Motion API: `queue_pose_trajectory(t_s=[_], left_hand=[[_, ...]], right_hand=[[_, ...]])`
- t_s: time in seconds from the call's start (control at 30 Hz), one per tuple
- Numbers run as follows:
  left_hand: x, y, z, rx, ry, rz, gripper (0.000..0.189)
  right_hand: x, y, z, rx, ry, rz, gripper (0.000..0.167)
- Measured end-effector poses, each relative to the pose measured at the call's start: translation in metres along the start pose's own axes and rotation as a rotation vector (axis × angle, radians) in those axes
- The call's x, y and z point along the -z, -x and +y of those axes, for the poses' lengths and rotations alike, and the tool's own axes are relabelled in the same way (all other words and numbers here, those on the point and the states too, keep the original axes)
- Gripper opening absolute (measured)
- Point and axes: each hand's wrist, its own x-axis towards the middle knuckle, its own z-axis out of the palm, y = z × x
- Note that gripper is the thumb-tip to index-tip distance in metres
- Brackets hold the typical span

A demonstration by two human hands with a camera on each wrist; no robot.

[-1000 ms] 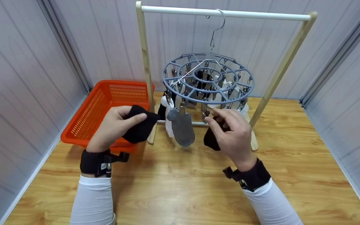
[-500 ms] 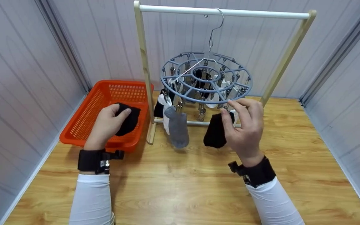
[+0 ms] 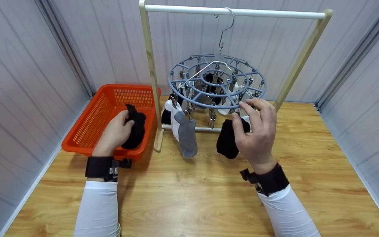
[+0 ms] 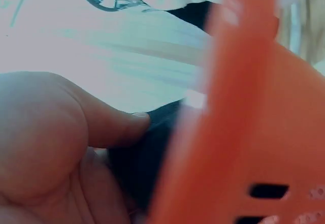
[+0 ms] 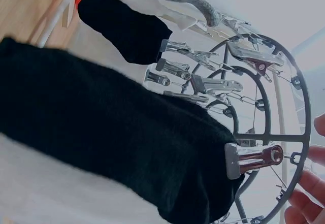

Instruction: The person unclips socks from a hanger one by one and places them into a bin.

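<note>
Over the orange basket (image 3: 77,142), my left hand (image 3: 113,135) pinches a dark sock (image 3: 136,130) between thumb and fingers. The left wrist view shows the thumb on the cloth, partly hidden by the basket's wall. My right hand (image 3: 257,133) is beside the front right rim of the round grey drying hanger (image 3: 220,107), fingers loosely bent and holding nothing. A black sock (image 3: 228,140) hangs there from a metal clip (image 5: 254,158), apart from the fingertips. To its left hangs a grey sock (image 3: 187,140).
The hanger hooks onto the white bar (image 3: 275,13) of a wooden-legged rack (image 3: 303,62). More socks and several metal clips (image 3: 211,118) dangle below its rings. A white sock (image 3: 173,121) hangs behind the grey one. Panel walls close in the wooden floor (image 3: 189,197).
My right hand has let go of the clipped black sock and drawn slightly right. My left hand has carried its sock left and down to the basket. The hanger has swung slightly.
</note>
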Motion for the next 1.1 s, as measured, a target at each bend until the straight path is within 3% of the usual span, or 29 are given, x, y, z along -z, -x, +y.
queue_pose_trajectory(t_s=[0.1,0.2,0.4,0.53,0.63,0.77,0.97,1.1], left_hand=[[0.0,-0.001,-0.003,0.035,-0.042,0.001,0.063],[0.001,0.001,-0.003,0.031,-0.081,0.05,0.064],[0.0,0.007,0.008,-0.055,-0.069,0.195,0.054],[-0.007,0.01,0.02,-0.133,0.016,0.232,0.039],[-0.013,0.011,0.031,-0.205,0.087,0.181,0.027],[-0.025,0.015,0.047,-0.301,0.135,0.04,0.017],[-0.047,0.022,0.064,-0.362,0.15,-0.174,0.022],[-0.064,0.022,0.07,-0.407,0.111,-0.202,0.025]], right_hand=[[-0.001,0.001,-0.002,-0.001,0.002,-0.009,0.029],[-0.003,0.002,-0.005,0.003,-0.006,-0.019,0.029],[-0.006,0.004,-0.012,0.014,-0.062,-0.051,0.03],[-0.004,0.003,-0.015,0.022,-0.1,-0.065,0.029],[-0.003,0.002,-0.016,0.028,-0.127,-0.04,0.028],[0.0,-0.002,-0.016,0.021,-0.126,0.021,0.026],[0.002,-0.003,-0.008,-0.025,-0.066,0.052,0.028],[0.002,-0.001,-0.005,-0.049,-0.028,0.018,0.031]])
